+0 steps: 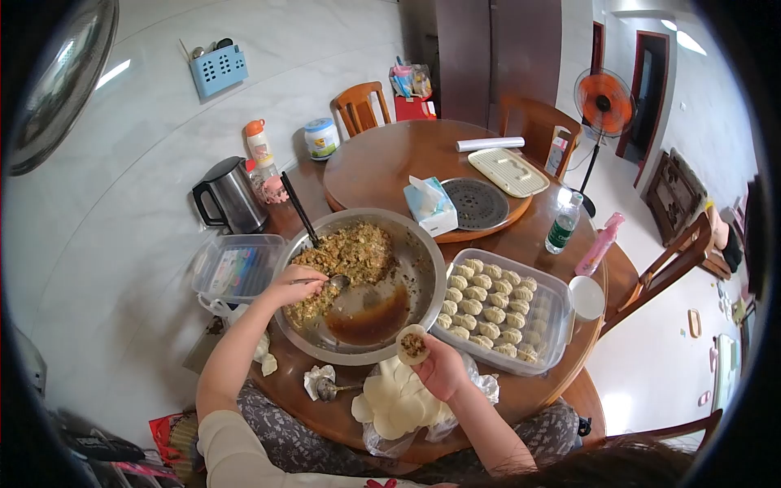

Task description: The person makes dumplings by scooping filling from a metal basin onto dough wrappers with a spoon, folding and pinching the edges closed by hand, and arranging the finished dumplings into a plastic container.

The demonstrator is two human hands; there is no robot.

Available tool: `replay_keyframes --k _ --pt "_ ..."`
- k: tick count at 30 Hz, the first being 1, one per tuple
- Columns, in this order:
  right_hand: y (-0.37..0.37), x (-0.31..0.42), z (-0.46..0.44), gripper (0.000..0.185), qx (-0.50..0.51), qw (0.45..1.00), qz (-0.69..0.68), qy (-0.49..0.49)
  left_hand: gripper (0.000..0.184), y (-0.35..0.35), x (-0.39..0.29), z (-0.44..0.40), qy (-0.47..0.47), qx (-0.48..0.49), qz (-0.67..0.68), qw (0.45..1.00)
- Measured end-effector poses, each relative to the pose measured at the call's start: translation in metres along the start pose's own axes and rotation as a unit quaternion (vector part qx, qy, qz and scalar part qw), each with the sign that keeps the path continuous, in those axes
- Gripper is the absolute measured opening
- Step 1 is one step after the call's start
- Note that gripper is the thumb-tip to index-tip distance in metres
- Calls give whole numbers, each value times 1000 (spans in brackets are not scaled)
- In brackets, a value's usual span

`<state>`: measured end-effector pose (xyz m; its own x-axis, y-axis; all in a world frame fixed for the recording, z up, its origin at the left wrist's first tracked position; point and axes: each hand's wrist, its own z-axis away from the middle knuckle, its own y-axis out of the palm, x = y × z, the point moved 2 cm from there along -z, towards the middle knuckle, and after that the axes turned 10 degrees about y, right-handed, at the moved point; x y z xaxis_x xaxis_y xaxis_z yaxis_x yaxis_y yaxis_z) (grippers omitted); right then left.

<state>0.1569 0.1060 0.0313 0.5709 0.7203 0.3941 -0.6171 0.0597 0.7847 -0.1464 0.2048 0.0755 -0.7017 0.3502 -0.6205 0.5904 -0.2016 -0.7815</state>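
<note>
Sitting at a round wooden table [286,368], a person in patterned trousers works with both bare hands; from left to right, a steel kettle [234,198] stands beyond the left fingers and off to their left; a clear plastic container [236,268] lies nearer, left of those fingers; the left hand [294,286] reaches over the rim of a wide metal bowl [422,297], its fingers drawn together and pinching the handle of a metal spoon [339,281], whose head meets the chopped filling [358,248] just right of the fingertips; black chopsticks [299,210] lean in the bowl beyond the same fingers; a second spoon [327,389] lies on the table, between the two hands; loose round wrappers [396,404] are heaped to the left of the right fingers and nearer the body; one open wrapper [412,345], a mound of filling at its middle, sits at the fingertips of the right hand [443,368], which grip its edge; how the fingers behind it are set, I cannot tell; right of and beyond them, a clear box [560,329] holds rows of pleated dumplings [490,311]; farther right stands a white cup [586,298].
</note>
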Motion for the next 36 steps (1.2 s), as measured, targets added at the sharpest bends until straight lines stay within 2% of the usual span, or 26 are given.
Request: replay_keyframes --k 4,7,11,15,21,24,27,30,33,36 --pt "-4 -2 -4 30 8 1000 8 -7 23 -18 -24 14 -80 -25 35 996" --pt "-3 -1 -3 31 12 1000 5 -11 23 -25 -33 32 -81 28 34 996" --pt "2 0 2 30 -20 1000 8 -1 18 -12 -29 41 114 113 -124 979" --pt "-2 -2 -2 30 -10 1000 3 -5 17 -4 -27 31 144 81 -113 980" --pt "-3 -1 -3 30 -3 1000 10 -4 17 1 -20 7 193 57 -205 958" --pt "-2 -1 -1 30 -5 1000 8 -5 18 -1 -15 -3 185 53 -170 966" --pt "-2 -1 -3 30 -5 1000 13 -5 18 -4 -15 -9 140 44 -150 978" --pt "-1 -2 -2 31 -3 1000 11 -6 18 -8 -17 -7 6 42 -61 997" --pt "-2 -2 -3 31 1 1000 10 -8 19 -19 -31 -1 7 7 -75 997" --pt "-1 -1 -3 31 -7 1000 11 -7 19 -21 -46 6 47 39 -111 992"
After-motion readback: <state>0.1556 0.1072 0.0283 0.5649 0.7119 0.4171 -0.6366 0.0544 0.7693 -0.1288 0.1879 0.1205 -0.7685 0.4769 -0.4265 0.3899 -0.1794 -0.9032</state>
